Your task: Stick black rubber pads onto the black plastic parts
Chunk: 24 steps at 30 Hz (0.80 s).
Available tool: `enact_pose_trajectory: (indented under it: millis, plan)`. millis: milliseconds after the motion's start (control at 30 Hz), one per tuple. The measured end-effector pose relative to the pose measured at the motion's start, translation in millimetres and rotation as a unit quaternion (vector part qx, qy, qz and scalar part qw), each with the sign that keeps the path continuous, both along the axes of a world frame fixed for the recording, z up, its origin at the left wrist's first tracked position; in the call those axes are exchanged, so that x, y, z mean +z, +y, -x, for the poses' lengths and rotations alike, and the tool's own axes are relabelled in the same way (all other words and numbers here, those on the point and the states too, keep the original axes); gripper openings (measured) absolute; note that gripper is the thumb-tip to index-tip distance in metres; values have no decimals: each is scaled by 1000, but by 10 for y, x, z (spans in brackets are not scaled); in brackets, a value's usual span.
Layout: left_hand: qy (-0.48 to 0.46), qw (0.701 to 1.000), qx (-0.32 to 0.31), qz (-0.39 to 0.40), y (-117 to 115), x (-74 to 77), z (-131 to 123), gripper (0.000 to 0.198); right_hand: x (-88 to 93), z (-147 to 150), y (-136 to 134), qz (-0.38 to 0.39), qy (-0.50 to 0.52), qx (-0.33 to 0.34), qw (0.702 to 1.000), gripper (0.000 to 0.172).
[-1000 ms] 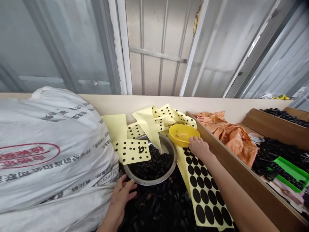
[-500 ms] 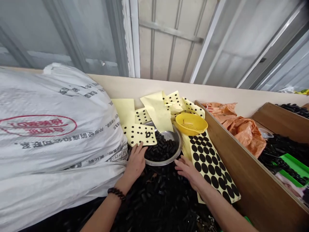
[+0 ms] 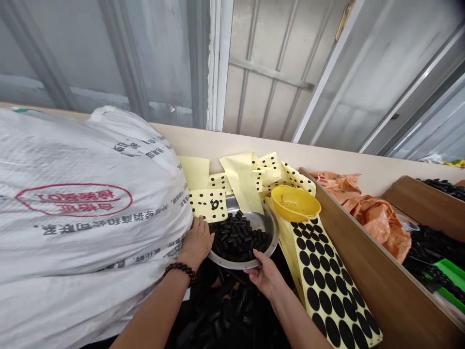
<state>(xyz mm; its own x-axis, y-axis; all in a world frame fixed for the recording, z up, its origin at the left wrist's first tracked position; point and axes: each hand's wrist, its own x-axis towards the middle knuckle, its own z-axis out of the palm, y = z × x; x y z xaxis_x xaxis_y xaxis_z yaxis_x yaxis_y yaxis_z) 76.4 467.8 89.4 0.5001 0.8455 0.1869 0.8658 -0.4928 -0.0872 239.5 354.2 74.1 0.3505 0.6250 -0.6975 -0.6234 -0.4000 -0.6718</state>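
A round metal bowl point(image 3: 275, 233) holds many short black tube-like pieces point(image 3: 240, 237). My right hand point(image 3: 267, 275) grips its front right rim, thumb on top and fingers underneath. At the left rim, my left hand point(image 3: 196, 245) is closed around the bowl's edge, its fingertips partly hidden; a dark bead bracelet is on that wrist. Touching those fingers is a yellow sheet with black dots point(image 3: 208, 206), which lies partly over the bowl. Another yellow sheet point(image 3: 243, 182) hangs into the bowl from the back. Below the bowl spreads a heap of loose black pieces point(image 3: 225, 315).
A large white woven sack point(image 3: 90, 252) fills the left side. Right of the bowl sit a yellow plastic basket point(image 3: 296, 206) and sheets of black round stickers point(image 3: 337, 286). A wooden divider point(image 3: 366, 257) runs beyond them, with an orange bag point(image 3: 385, 218) and green tray point(image 3: 448, 271) behind.
My right hand has come onto the bowl's front rim and taken hold. My left hand has shifted from the dotted sheet's lower edge to the bowl's left rim. The view has shifted slightly.
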Motion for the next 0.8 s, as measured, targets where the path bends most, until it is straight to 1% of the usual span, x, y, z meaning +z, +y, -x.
enact_pose_trajectory:
  millis: [100,233,333,467,567,667,733,800]
  plan:
    - [28,1000,-3,-8,46,18,2,17,17,42,18,-7,-10,-7,1000,13]
    - [15,1000,15,-22,73,27,0,19,126,98,-58,-29,-33,-7,999,11]
    - [-18,999,33,-28,89,24,-7,22,239,118,-226,-46,-56,-10,997,15]
    - [-53,997,45,-21,120,23,-10,27,397,82,-537,-61,-92,-14,994,22]
    - [-73,997,25,-6,146,37,8,31,525,15,-775,-63,-120,-14,991,25]
    - [-89,996,-18,7,123,88,54,33,652,-60,-1014,-61,-152,-18,986,27]
    - [-92,995,-48,8,34,146,102,31,722,-103,-1179,-52,-186,-25,981,27]
    - [-90,993,-76,1,-139,197,166,30,770,-138,-1344,-42,-221,-43,973,28]
